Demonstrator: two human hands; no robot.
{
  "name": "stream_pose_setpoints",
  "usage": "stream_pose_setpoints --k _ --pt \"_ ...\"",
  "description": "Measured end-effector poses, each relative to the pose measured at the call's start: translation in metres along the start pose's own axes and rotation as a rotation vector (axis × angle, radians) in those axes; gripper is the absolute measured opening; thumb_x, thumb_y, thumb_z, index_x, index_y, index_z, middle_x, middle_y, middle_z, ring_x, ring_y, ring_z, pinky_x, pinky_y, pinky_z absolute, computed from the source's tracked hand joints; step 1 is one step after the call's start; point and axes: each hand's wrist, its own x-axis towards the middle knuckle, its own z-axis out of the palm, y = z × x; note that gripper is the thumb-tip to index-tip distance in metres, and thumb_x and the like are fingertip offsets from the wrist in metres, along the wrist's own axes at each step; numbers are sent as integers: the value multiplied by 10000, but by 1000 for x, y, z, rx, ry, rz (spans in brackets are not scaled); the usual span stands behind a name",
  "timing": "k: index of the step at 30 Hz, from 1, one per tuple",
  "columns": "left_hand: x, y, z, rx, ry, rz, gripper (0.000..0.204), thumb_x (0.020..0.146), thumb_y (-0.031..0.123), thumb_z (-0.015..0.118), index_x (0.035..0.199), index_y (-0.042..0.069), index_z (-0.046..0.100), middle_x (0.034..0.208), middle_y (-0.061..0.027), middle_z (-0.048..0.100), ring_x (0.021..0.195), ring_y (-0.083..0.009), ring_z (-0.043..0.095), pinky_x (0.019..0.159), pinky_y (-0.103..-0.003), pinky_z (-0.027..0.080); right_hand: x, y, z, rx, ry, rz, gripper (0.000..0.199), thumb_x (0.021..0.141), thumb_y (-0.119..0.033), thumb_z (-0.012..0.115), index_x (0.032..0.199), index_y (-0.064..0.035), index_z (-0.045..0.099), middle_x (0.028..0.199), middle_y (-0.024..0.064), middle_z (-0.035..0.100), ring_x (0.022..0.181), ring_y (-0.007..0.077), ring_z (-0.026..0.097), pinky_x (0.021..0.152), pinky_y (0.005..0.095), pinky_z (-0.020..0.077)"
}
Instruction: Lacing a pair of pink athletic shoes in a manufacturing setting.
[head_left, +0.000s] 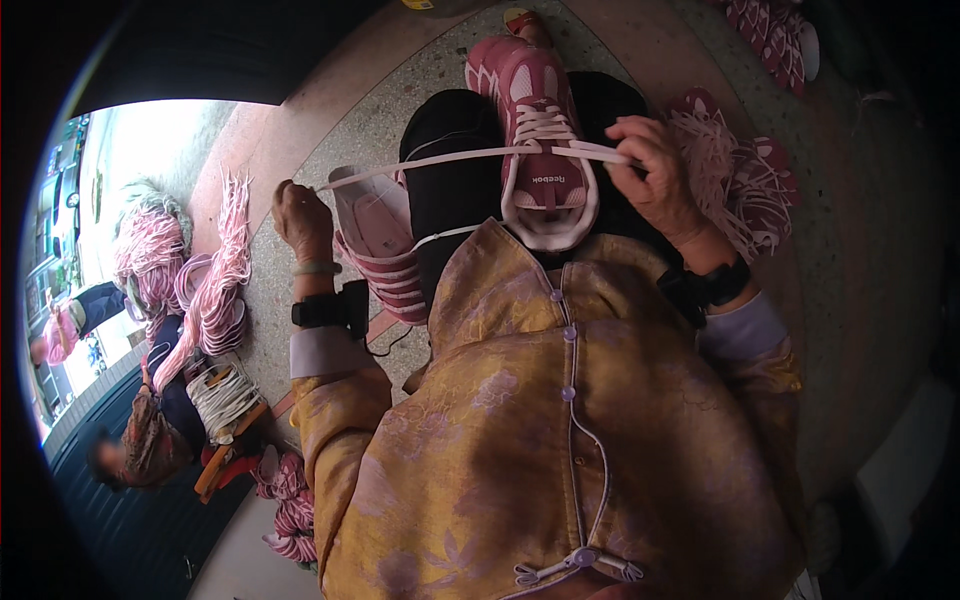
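A pink-and-white sneaker [548, 180] lies across my lap between my knees, its heel opening toward me. White laces [430, 159] run through its upper eyelets, and both ends are drawn out sideways over the tongue. Out to the left, my left hand [300, 222] is closed on the end of the long lace, which looks taut. The shorter lace end is pinched in my right hand [652, 178], close to the shoe's right side. Beside my left knee stands a stack of nested pink shoe uppers [375, 225] with pale insides.
Pink uppers with loose laces [735, 175] lie on the floor to the right, with more uppers [770, 42] farther off. At the left, a seated person [155, 435] is near pink lace bundles [235, 240] and a white cord bundle [228, 400]. More uppers [288, 500] lie lower left.
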Motion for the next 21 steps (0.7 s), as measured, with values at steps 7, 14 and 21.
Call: stream_pose_setpoints --k 7,14,21 --pt "-13 147 -16 -317 -147 554 344 684 187 670 1000 85 585 1145 -99 530 1107 -309 456 916 -423 351 13 -6 -4 73 185 38 104 782 -56 561 882 -29 545 837 87 581 783 259 569 707 350 436" --pt "-7 180 4 -300 -187 855 155 704 104 554 854 105 596 1010 -42 552 1033 -220 493 941 -450 300 32 -12 17 354 224 243 132 860 -135 544 906 -12 561 746 76 579 674 158 558 633 266 446" --pt "16 88 -14 37 -144 654 159 705 80 524 823 141 610 942 -7 556 984 -199 500 943 -439 292 14 -9 21 246 -86 336 121 838 -160 549 832 -39 537 650 115 571 604 256 592 545 321 455"
